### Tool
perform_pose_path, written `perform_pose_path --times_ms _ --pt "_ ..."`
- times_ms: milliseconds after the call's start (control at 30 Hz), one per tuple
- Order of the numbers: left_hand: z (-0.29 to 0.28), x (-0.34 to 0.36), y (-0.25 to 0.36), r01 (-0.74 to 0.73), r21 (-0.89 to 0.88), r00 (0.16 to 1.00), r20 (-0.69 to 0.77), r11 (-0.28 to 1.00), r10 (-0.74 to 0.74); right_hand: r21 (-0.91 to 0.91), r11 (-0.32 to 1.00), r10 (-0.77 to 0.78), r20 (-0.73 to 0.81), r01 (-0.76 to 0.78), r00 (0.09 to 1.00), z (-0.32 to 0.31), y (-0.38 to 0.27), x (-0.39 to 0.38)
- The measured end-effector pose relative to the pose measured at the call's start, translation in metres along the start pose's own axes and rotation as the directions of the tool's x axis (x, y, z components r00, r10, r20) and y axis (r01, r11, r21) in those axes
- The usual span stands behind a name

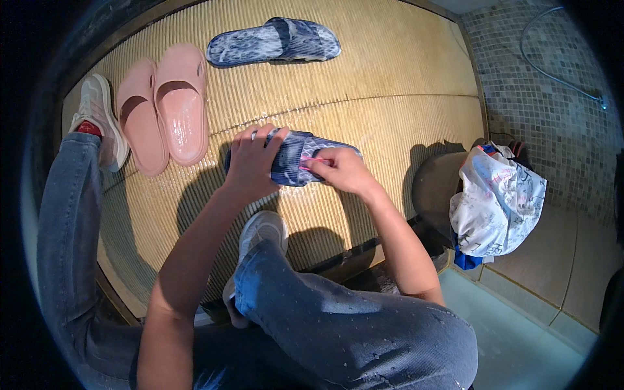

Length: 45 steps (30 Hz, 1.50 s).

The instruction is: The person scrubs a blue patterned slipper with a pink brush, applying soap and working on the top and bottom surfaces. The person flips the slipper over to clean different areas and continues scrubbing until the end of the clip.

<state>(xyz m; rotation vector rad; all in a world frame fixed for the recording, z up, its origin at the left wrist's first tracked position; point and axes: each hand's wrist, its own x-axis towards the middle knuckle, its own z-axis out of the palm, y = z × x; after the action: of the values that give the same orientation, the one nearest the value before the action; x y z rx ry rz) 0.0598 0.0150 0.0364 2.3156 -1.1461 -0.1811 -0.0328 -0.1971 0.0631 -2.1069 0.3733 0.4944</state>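
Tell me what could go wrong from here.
The ribbed surface glistens as if wet, so the blue patterned slipper under the left hand could slide. The small pink item pinched in the right hand might slip from the fingers if they are wet. The jeans carry pale specks and sit close by, so they may catch splashes.

The yellow floor [403,71] has bumpy lines and shiny wet spots. Two pink slippers [184,120] sit side by side on it. One blue and white slipper [273,42] lies near its far edge. A pale shoe [106,123] stands at the left.
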Motion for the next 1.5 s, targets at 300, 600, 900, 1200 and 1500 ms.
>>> perform_pose_path --times_ms 300,600,900,1200,1500 --pt "-0.006 -0.003 -0.006 -0.016 0.023 0.999 0.045 1.0 0.015 0.135 0.892 0.377 0.301 -0.431 0.876 -0.104 0.068 -0.043" --pt "-0.003 -0.004 -0.006 0.045 -0.019 0.994 0.099 0.999 -0.043 0.061 0.998 0.019 0.074 -0.024 0.997 0.005 0.001 -0.005" --pt "0.008 -0.004 -0.009 -0.074 -0.031 0.993 -0.093 0.997 0.071 0.225 0.867 0.388 0.257 -0.445 0.885 -0.1 0.084 -0.067" --pt "0.009 -0.006 -0.012 -0.03 -0.091 0.999 -0.032 0.995 0.027 0.195 0.974 0.104 0.075 -0.116 0.992 0.01 0.016 -0.021" --pt "0.007 -0.005 -0.009 -0.054 -0.096 0.996 -0.074 0.994 0.047 0.279 0.84 0.427 0.192 -0.466 0.884 -0.113 0.108 -0.086"
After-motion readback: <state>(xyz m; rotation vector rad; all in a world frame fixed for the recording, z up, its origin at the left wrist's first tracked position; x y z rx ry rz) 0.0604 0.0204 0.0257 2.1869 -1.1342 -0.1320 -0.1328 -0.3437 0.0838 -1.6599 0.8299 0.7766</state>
